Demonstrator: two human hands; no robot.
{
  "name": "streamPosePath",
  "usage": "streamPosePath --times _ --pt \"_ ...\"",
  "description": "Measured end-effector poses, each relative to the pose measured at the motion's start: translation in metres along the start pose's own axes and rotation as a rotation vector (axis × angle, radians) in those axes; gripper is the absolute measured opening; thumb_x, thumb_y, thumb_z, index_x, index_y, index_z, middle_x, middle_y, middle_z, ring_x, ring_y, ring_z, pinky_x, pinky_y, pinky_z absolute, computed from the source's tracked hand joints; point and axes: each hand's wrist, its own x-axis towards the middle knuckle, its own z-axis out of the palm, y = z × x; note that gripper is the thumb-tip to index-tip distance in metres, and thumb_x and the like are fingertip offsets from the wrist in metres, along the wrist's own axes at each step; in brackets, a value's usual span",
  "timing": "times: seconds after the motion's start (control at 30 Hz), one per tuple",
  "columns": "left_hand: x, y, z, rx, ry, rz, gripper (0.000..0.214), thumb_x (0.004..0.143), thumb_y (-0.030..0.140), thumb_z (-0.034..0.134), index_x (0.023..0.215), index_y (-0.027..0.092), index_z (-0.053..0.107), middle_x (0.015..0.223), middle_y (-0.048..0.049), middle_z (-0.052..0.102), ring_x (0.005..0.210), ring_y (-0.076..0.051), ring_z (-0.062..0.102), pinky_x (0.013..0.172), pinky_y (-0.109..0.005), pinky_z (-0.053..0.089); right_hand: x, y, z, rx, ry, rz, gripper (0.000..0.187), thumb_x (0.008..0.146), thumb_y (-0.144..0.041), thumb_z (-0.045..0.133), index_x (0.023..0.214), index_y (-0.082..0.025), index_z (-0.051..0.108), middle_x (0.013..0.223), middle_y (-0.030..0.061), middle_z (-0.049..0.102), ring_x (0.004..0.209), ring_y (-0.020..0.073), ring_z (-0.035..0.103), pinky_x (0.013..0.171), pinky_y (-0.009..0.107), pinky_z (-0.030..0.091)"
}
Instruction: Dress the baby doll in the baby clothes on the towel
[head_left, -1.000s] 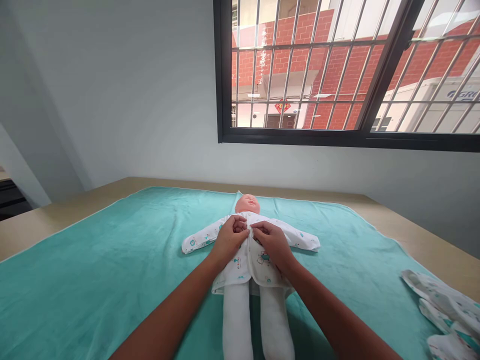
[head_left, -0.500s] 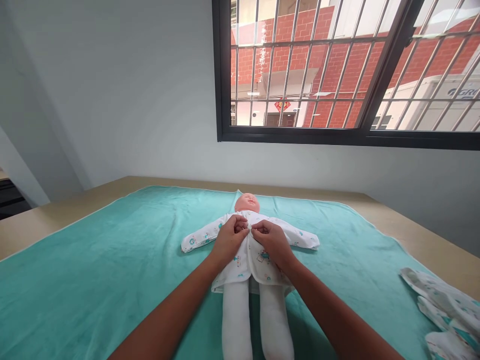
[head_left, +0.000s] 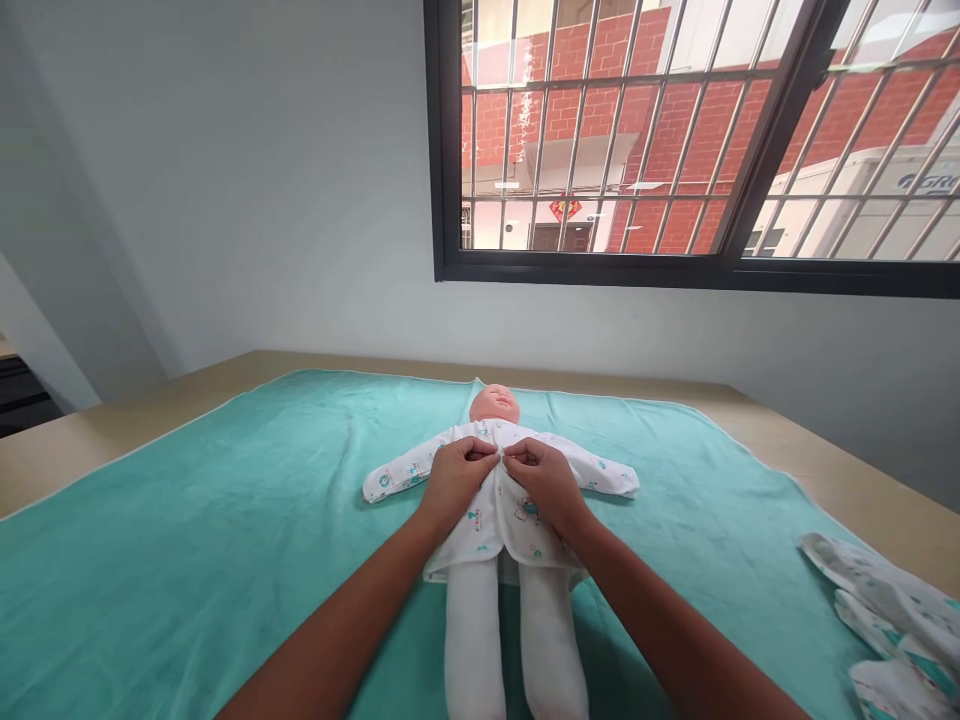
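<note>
A baby doll (head_left: 495,403) lies on its back on a green blanket (head_left: 225,520), head toward the wall and white legs toward me. It wears a white baby jacket (head_left: 480,540) with small printed figures, sleeves spread out to both sides. At the chest, my left hand (head_left: 459,480) pinches one front edge of the jacket. Facing it, my right hand (head_left: 546,482) pinches the other front edge, the fingertips of both nearly touching. Whatever fastening lies between the fingertips is hidden. Below the hands, the two front edges hang side by side and curve apart at the hem.
Folded white printed clothes (head_left: 892,620) lie on the blanket at the right edge. Around the blanket shows the wooden tabletop (head_left: 810,440). Behind it rises a grey wall (head_left: 300,200) with a barred, dark-framed window (head_left: 585,268).
The left fingers have closed more tightly together at the jacket's front edge. My right hand stays nearly in place, and the doll lies as before.
</note>
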Motion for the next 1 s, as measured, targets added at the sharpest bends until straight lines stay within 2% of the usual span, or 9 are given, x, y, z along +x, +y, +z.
streamPosePath --times 0.17,0.3,0.5,0.67,1.0 --pt "-0.0024 0.0063 -0.0013 -0.007 -0.043 0.019 0.017 0.080 0.032 0.064 0.087 0.020 0.073 0.089 -0.0036 0.075 0.087 -0.021 0.068 0.078 -0.031 0.050 -0.0011 -0.0008 -0.0002 -0.015 -0.006 -0.024 0.015 0.078 -0.033 0.059 0.080 -0.020 0.066 0.069 -0.0013 0.065 0.065 0.0147 0.055 0.057 0.024 0.038" --pt "-0.0021 0.0069 0.0007 0.056 0.005 0.030 0.013 0.078 0.030 0.065 0.083 0.019 0.071 0.084 -0.0033 0.074 0.082 -0.020 0.068 0.074 -0.030 0.050 -0.0019 -0.0004 0.0001 -0.042 -0.009 -0.050 0.013 0.077 -0.032 0.060 0.080 -0.020 0.066 0.065 -0.0030 0.060 0.062 0.0129 0.050 0.055 0.023 0.035" --pt "-0.0028 0.0031 0.0041 0.146 0.050 0.142 0.017 0.078 0.021 0.061 0.095 0.022 0.064 0.078 0.0015 0.068 0.073 -0.015 0.064 0.069 -0.027 0.048 -0.0014 0.0016 0.0024 -0.105 0.006 -0.092 0.010 0.076 -0.029 0.060 0.078 -0.020 0.065 0.060 -0.0047 0.053 0.059 0.0119 0.045 0.056 0.024 0.033" --pt "-0.0050 0.0038 0.0051 0.217 0.062 0.182 0.019 0.076 0.017 0.059 0.095 0.024 0.060 0.069 0.0056 0.062 0.065 -0.012 0.057 0.062 -0.024 0.042 -0.0011 -0.0003 0.0019 -0.079 -0.025 -0.077 0.010 0.076 -0.029 0.059 0.078 -0.021 0.064 0.058 -0.0063 0.047 0.058 0.0110 0.041 0.055 0.023 0.031" --pt "-0.0010 -0.0006 0.0039 0.057 0.046 0.111 0.015 0.074 0.016 0.059 0.087 0.022 0.056 0.070 0.0050 0.059 0.067 -0.012 0.057 0.062 -0.022 0.042 -0.0007 -0.0002 0.0021 -0.076 -0.031 -0.081 0.010 0.077 -0.030 0.059 0.082 -0.021 0.062 0.059 -0.0067 0.048 0.058 0.0112 0.042 0.055 0.023 0.032"
